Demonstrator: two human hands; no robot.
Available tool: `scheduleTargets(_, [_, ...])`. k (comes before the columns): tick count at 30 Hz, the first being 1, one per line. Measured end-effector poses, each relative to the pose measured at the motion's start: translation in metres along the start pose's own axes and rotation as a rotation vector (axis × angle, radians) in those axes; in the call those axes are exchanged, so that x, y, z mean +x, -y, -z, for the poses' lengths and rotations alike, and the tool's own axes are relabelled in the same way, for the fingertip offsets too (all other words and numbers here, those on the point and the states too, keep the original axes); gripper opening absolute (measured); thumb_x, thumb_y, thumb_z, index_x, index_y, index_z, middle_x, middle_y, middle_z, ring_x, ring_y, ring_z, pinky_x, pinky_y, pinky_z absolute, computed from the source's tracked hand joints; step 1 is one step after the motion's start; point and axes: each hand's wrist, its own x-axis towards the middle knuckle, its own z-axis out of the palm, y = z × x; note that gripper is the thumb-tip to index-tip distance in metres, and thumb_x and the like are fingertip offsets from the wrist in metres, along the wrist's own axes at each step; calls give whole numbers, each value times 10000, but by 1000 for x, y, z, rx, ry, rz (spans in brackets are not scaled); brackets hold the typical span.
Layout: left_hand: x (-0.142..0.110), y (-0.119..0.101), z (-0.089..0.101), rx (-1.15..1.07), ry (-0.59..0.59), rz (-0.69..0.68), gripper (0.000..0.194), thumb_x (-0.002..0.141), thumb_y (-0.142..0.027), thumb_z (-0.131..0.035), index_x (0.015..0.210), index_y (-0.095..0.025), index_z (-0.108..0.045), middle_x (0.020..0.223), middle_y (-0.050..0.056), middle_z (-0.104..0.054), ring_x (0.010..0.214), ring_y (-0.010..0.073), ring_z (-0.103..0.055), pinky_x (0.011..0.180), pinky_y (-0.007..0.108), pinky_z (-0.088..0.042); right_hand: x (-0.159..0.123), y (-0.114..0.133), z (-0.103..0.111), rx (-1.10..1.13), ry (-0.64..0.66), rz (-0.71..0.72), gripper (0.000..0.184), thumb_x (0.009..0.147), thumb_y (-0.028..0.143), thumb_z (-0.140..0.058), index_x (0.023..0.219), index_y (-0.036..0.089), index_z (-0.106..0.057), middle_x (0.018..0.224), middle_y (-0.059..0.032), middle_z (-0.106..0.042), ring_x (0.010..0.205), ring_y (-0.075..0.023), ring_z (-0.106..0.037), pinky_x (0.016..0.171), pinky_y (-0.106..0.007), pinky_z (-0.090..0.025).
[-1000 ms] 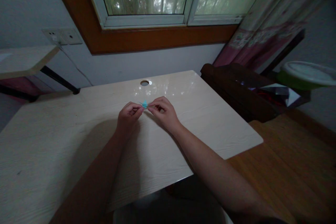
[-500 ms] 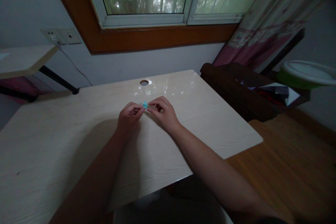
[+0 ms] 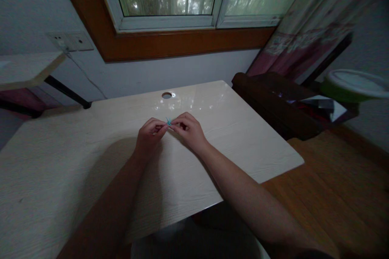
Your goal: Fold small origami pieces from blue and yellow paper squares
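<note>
Between my fingertips is a small turquoise piece (image 3: 169, 122) with thin pointed parts sticking up; it looks like folded paper, but it is too small to tell for sure. My left hand (image 3: 149, 134) pinches it from the left with thumb and forefinger. From the right, the thumb and fingers of my right hand (image 3: 189, 129) close on the same piece. Both hands are just over the pale wooden desk (image 3: 115, 117), fingertips almost meeting. Much of the piece is hidden by the fingers.
A round cable hole (image 3: 167, 95) is near the desk's back edge. On the left stands a raised shelf (image 3: 33, 68) with black legs. Right of the desk are a dark brown sofa (image 3: 258, 101) with papers on it and a green tub (image 3: 346, 91) with a whitish top.
My right fingertips have come slightly closer to my left ones. The turquoise piece has turned, showing less of its flat face and thin points upward. My arms have stayed nearly still.
</note>
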Motion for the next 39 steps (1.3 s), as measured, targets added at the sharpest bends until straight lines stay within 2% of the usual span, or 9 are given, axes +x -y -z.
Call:
scheduleTargets(9, [-1, 2, 0, 19, 10, -23, 87, 866, -271, -641, 846, -195, -678, 825, 24, -625, 744, 144, -580, 678, 254, -465, 0, 1, -1, -21, -5, 23, 31, 845, 217, -701, 872, 208, -712, 827, -20, -591, 665, -116, -527, 591, -251, -419])
scheduleTargets(15, [-1, -2, 2, -11, 24, -12, 177, 922, -291, -565, 818, -185, -661, 758, 13, -596, 731, 144, -560, 700, 269, -448, 0, 1, -1, -16, -9, 13, 31, 849, 212, -692, 875, 210, -710, 831, -17, -591, 661, -113, -515, 587, -250, -406])
scheduleTargets(24, [-2, 8, -5, -185, -47, 110, 121, 862, -285, -653, 939, -192, -648, 854, 16, -600, 681, 117, -588, 616, 237, -480, 0, 4, 0, -3, 5, -24, 22, 860, 216, -670, 859, 206, -689, 841, -18, -587, 689, -121, -520, 609, -253, -414])
scheduleTargets(30, [1, 7, -1, -87, -1, -17, 66, 865, -250, -651, 880, -197, -686, 861, 29, -603, 736, 132, -585, 645, 247, -488, 0, 4, 1, -3, 0, -19, 28, 866, 227, -666, 869, 206, -684, 844, -17, -585, 705, -124, -524, 623, -256, -416])
scheduleTargets(34, [1, 6, 1, -45, -1, -46, 63, 863, -249, -656, 893, -204, -688, 879, 38, -619, 808, 154, -590, 688, 264, -492, -1, 3, 1, 9, 24, -5, 55, 880, 256, -655, 889, 213, -688, 861, -24, -599, 745, -135, -542, 633, -260, -425])
scheduleTargets(39, [1, 8, 1, -37, -8, -68, 78, 874, -268, -645, 893, -206, -688, 865, 36, -619, 785, 154, -592, 679, 268, -494, 0, 5, 2, -4, 4, -11, 83, 896, 275, -635, 899, 221, -698, 861, -27, -603, 749, -137, -547, 638, -265, -434])
